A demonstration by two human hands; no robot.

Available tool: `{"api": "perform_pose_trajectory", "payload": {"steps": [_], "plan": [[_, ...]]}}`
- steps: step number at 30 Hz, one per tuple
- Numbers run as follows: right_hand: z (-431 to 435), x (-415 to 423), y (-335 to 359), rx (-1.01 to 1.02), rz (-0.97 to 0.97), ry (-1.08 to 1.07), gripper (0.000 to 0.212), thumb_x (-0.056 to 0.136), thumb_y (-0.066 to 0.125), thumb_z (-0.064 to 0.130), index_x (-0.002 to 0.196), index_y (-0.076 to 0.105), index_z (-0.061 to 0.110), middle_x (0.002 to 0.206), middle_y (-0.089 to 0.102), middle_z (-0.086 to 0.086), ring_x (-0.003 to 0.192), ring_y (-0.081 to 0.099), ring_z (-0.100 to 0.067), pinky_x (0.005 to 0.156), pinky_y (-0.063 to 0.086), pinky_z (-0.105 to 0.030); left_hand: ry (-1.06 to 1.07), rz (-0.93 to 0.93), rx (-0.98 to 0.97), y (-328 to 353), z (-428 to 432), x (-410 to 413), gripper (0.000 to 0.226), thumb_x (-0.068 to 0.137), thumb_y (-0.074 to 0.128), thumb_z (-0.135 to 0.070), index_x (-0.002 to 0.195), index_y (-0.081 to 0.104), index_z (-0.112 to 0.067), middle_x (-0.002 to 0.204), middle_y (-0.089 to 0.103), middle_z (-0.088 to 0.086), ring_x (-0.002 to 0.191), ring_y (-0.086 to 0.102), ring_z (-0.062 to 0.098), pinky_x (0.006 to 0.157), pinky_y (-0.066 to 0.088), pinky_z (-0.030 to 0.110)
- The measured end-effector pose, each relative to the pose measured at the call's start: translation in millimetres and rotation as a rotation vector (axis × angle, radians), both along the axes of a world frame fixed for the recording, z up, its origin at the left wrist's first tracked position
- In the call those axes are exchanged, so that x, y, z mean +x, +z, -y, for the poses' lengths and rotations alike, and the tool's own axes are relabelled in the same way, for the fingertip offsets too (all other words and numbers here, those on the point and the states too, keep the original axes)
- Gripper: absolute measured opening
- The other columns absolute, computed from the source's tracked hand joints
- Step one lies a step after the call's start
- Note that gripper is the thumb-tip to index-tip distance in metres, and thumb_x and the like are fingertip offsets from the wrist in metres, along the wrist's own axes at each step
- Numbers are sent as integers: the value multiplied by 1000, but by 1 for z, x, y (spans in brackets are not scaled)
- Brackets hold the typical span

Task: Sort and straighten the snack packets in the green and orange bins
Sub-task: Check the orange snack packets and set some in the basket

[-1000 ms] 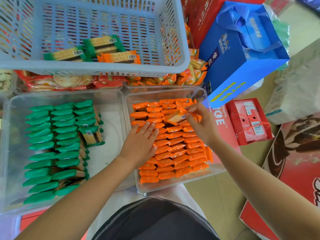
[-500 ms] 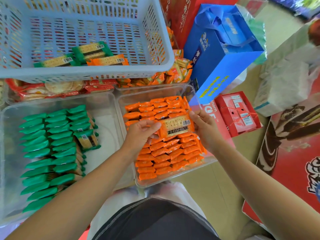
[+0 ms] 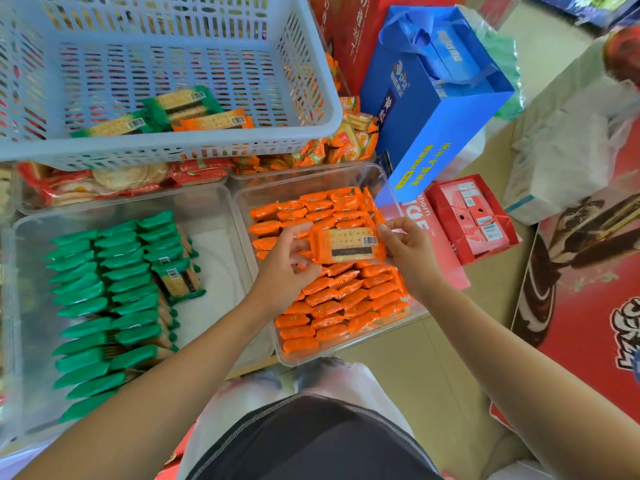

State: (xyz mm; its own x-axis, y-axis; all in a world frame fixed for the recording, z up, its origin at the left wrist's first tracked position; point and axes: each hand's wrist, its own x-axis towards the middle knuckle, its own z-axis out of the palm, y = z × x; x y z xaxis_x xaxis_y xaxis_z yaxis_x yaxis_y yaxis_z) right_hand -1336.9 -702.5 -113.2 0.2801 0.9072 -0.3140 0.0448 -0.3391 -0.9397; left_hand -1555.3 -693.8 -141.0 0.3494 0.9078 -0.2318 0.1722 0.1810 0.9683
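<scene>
- A tan floor (image 3: 433,368) runs along the right of two clear plastic bins that stand side by side, in front of the person's knees.
- Behind the bins is a pale blue slotted basket (image 3: 173,148) with three loose packets in it, two green and one orange.
- To the right stand a blue gift bag (image 3: 433,109) and a small red box (image 3: 474,220), with large red printed cartons near the picture's edge.
- The green bin (image 3: 221,199) holds green packets (image 3: 104,289) in overlapping rows on its left side; one green packet lies face up beside the rows.
- The orange bin (image 3: 311,183) is filled with overlapping rows of orange packets (image 3: 339,299).
- The held orange packet (image 3: 346,245) hangs level above the middle of the orange bin. Its clear face points upward, showing a pale cracker with a dark filling stripe and a barcode at the right end.
- The left hand (image 3: 284,271) pinches the packet's left end, its thumb on top and its fingers (image 3: 294,263) curled below.
- The right hand (image 3: 408,251) pinches the right end between its thumb and curled fingers.
</scene>
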Motion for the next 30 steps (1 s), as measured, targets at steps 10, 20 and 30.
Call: {"api": "perform_pose_trajectory", "payload": {"steps": [10,20,30], "plan": [[1,6,4,-25,-238,143,28,100,38,4,113,64,7,90,64,-11,81,69,-23,70,59,-33,-20,-171,11,-2,-6,-6,40,87,64,-54,112,57,-25,103,62,-12,94,60,6,83,50,30],[1,12,-5,-16,-188,176,13,94,56,10,88,66,6,82,71,-9,76,68,-17,71,56,-26,81,-10,-118,-4,-12,3,32,96,54,-40,109,63,-12,93,73,2,82,71,17,68,50,27],[-10,12,-6,-284,-293,108,41,91,57,45,110,64,9,82,71,-9,70,69,-18,60,55,-27,4,-143,125,-13,-11,0,21,84,76,-24,101,63,-25,103,69,-10,92,66,6,74,54,26]]}}
